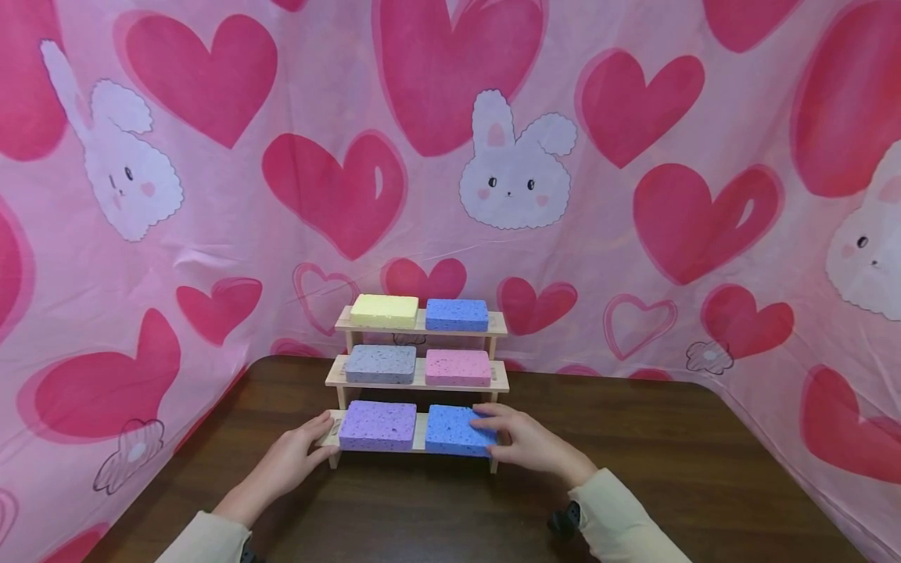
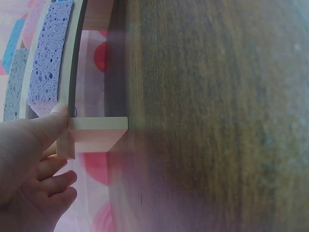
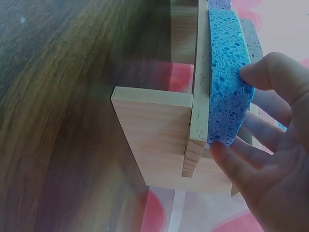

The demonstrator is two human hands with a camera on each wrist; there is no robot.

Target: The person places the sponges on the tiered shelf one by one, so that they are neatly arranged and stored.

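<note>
A three-tier wooden display stand (image 1: pixel 420 422) bears coloured sponges in pairs. On its bottom tier lie a purple sponge (image 1: pixel 378 426) at left and a blue sponge (image 1: pixel 457 432) at right. My left hand (image 1: pixel 285 465) grips the left end of that tier, thumb at the front edge beside the purple sponge (image 2: pixel 50 53). My right hand (image 1: pixel 531 446) holds the blue sponge (image 3: pixel 227 63) at its right end, with one fingertip on its upper face and another digit at its end. In the right wrist view the sponge rests along the tier's edge, slightly overhanging the end.
The middle tier carries a grey sponge (image 1: pixel 381 364) and a pink sponge (image 1: pixel 458 367). A yellow sponge (image 1: pixel 383 311) and another blue sponge (image 1: pixel 457 314) lie on the top tier. The stand is on a dark wooden table (image 1: pixel 633 461), with a pink heart-and-rabbit cloth (image 1: pixel 436 227) behind.
</note>
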